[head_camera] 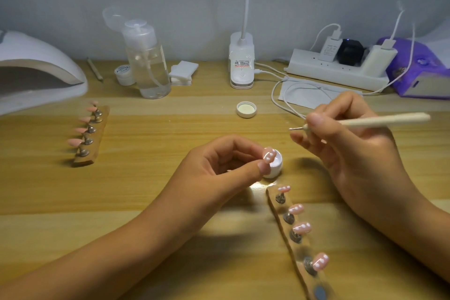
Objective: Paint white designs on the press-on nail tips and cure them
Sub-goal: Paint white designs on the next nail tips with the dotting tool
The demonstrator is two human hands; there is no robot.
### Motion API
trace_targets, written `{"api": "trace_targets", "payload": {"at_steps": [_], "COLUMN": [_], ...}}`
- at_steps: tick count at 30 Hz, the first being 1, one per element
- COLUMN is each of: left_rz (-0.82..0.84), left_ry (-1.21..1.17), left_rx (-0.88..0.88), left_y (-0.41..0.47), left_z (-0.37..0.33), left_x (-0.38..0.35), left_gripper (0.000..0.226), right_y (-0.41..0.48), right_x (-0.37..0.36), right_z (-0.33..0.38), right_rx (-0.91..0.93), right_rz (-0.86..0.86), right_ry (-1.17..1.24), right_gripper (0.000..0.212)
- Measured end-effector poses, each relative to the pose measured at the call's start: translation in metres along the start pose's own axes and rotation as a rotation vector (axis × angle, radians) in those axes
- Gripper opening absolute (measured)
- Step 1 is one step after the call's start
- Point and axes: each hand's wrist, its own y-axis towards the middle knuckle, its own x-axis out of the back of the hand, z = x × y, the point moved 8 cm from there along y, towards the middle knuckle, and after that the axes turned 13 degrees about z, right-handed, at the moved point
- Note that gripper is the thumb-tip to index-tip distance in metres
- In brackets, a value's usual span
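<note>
Left hand (226, 161): pinches a dotted tip (269, 154) beside the pot (276, 164), mid-table.
Right hand (353, 143): grips the tool (365, 121), raised.
Done: four dotted tips (301, 228) on the front-right strip (300, 249).
Remaining, likely: four plain tips (74, 142) on the left-edge strip (103, 119); curing in the lamp (36, 68), far-left corner.

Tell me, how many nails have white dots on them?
5. The held nail tip is pinched by the left hand. Four more stand on the near strip: top tip, second tip, third tip, bottom tip.
</note>
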Motion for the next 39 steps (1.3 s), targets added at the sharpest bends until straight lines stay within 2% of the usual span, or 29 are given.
{"api": "trace_targets", "payload": {"at_steps": [3,7,16,26,39], "left_rz": [0.024,0.034,0.033,0.026,0.026], "left_ry": [0.007,0.019,0.046,0.082,0.084], "left_rx": [0.007,0.015,0.028,0.039,0.041], "left_y": [0.000,0.000,-0.001,-0.001,-0.001], "left_z": [0.001,0.000,0.001,0.001,0.001], "left_x": [-0.003,-0.003,-0.004,-0.004,-0.005], "left_gripper": [0.007,0.009,0.006,0.006,0.006], "right_y": [0.000,-0.001,-0.003,-0.004,-0.004], "right_x": [-0.010,-0.020,-0.023,-0.027,-0.028], "right_z": [-0.001,0.000,-0.001,0.001,-0.001], "right_rx": [-0.027,-0.026,-0.058,-0.047,-0.053], "right_rz": [0.085,0.153,0.158,0.222,0.246], "right_ry": [0.126,0.184,0.169,0.065,0.044], "right_gripper": [0.025,0.019,0.028,0.019,0.022]}}
